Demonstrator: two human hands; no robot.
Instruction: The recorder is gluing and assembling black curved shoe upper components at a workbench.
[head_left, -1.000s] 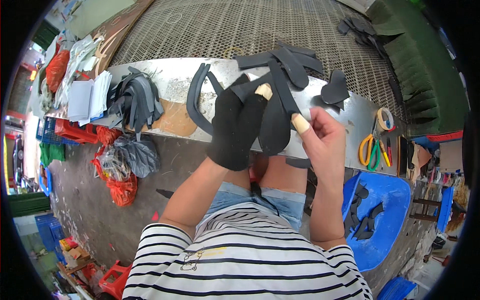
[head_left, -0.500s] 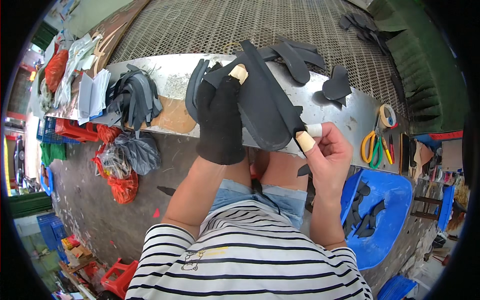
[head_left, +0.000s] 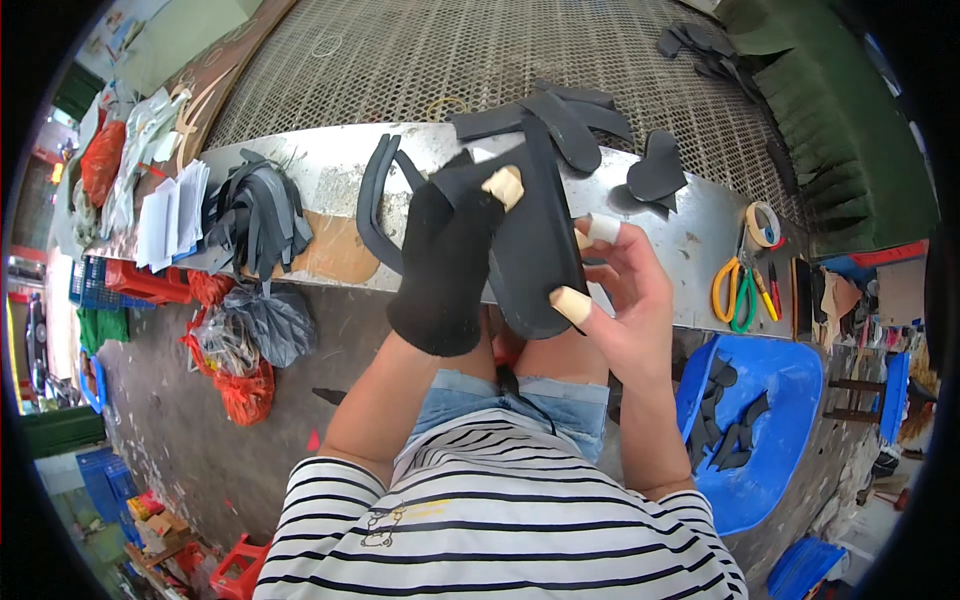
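My left hand wears a black glove, with a cream cover on its bare thumb. It grips a flat, dark shoe sole by its left side, thumb on top. A narrow black strip runs along the sole's right edge and sticks up past its far end. Cream and white covers wrap fingertips of my right hand, which is curled at that right edge. Its thumb presses on the rounded near end, while the other fingers bend along the side, partly hidden. The sole is held above the bench's front edge.
On the metal bench lie black pieces, bent strips, a strip bundle, white papers, scissors and a tape roll. A blue tub with black scraps stands at right. Mesh stretches behind.
The strip's near end, pulled out to the right before, now lies against the sole's edge. My right hand has moved left onto that edge, and the sole has turned more upright in view.
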